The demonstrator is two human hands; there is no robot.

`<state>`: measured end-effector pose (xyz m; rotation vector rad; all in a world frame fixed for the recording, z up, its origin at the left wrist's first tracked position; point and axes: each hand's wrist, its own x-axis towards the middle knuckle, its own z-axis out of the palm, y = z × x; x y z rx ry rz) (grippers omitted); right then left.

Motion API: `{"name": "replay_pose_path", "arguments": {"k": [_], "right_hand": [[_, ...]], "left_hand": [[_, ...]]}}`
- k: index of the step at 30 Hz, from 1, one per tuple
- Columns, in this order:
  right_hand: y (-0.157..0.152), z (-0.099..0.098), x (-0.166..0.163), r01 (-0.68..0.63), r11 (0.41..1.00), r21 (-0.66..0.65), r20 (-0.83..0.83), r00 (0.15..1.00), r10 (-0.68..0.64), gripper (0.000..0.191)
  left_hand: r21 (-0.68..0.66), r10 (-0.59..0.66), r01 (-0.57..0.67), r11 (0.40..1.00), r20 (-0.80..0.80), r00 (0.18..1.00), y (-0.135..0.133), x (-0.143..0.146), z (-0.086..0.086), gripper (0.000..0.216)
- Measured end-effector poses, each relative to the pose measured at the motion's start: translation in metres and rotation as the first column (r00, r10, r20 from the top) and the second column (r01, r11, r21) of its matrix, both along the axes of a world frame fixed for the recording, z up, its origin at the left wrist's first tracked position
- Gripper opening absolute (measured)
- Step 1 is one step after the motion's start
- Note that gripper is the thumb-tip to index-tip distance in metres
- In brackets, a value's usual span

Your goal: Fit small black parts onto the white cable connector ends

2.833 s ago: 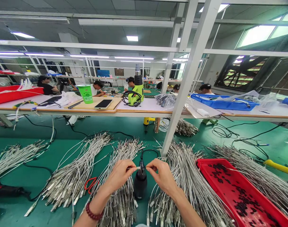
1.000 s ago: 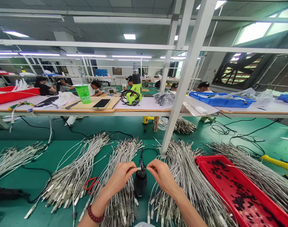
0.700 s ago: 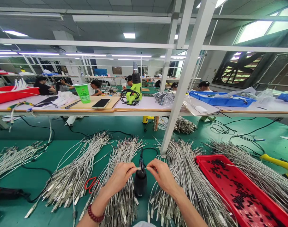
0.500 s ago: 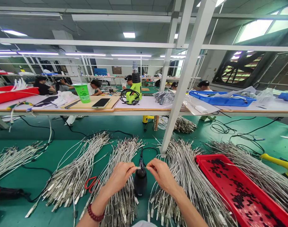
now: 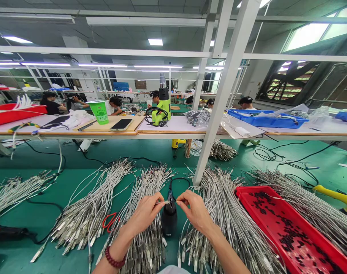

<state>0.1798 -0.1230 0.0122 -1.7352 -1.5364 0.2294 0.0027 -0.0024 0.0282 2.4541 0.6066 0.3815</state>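
Observation:
My left hand (image 5: pixel 146 209) is closed in a pinch on a thin pale cable (image 5: pixel 167 202), whose visible part is very small. Opposite it, my right hand (image 5: pixel 194 208) pinches the other side of the same thin piece, with a small gap between the two sets of fingertips. Just below and behind the fingers is a black corded tool (image 5: pixel 169 220) that looks like a heat gun. Bundles of white cables with metal plugs lie on both sides: a left bundle (image 5: pixel 147 232) under my left forearm and a right bundle (image 5: pixel 219 213) beside my right hand.
A red tray (image 5: pixel 276 224) with small black pieces stands at right, near a yellow tool (image 5: pixel 337 198). A red-handled item (image 5: pixel 110 222) lies left. A white post (image 5: pixel 216 106) rises ahead beside a shelf (image 5: pixel 173 131) holding a green heat gun (image 5: pixel 163 108). Several people sit beyond.
Both hands stay in nearly the same place over the black tool. The fingertips have shifted slightly around the thin cable, and the left thumb sits a little further right.

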Motion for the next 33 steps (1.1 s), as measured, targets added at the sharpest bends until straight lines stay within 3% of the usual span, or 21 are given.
{"name": "replay_pose_path", "arguments": {"k": [6,33], "right_hand": [[0.0004,-0.0008,-0.0008,0.0,1.0,0.001,-0.003,1.0,0.0,0.011],[0.0017,-0.0024,0.0006,0.035,0.999,0.01,0.03,0.999,-0.035,0.009]], "left_hand": [[0.018,-0.034,0.034,0.999,-0.003,0.999,0.0039,0.0014,-0.0016,0.036],[-0.001,0.035,-0.035,0.999,0.095,0.995,0.004,0.007,-0.0008,0.017]]}}
